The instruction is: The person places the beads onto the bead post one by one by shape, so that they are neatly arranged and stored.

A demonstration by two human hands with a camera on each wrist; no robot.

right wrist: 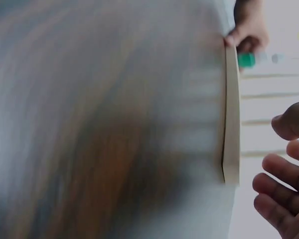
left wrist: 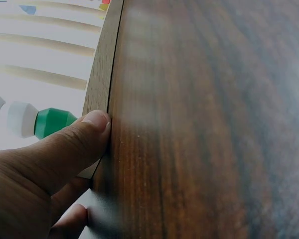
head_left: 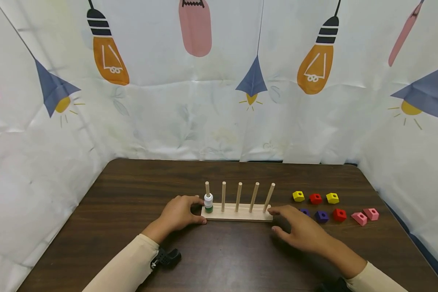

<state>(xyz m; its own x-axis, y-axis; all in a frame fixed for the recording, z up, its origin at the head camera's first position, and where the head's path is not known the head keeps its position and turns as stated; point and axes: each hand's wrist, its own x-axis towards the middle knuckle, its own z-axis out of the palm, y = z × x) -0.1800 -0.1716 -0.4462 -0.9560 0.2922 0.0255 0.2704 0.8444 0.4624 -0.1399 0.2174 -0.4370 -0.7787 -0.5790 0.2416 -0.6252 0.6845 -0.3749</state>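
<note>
1. Now your left hand [head_left: 179,213] grips the left end of the wooden peg board [head_left: 237,217], the thumb pressing its front edge and the fingers bent round the end.
2. Your right hand [head_left: 295,228] is loosely open by the board's right end, with a wide gap between thumb and fingers; it holds nothing, and you cannot tell whether a fingertip touches the wood.
3. Beside your left fingers, the leftmost peg [head_left: 207,188] carries a green bead [head_left: 209,209] at the bottom with white beads [head_left: 208,198] above it.
4. Four other pegs [head_left: 239,196] rise from the board between your hands.
5. Beyond your right hand lie yellow blocks [head_left: 332,198], red blocks [head_left: 339,215], purple blocks [head_left: 321,217] and pink blocks [head_left: 371,214], one purple partly hidden.
6. Everything sits on a dark wood-grain counter [head_left: 237,255], before a lamp-patterned white curtain [head_left: 219,117].
</note>
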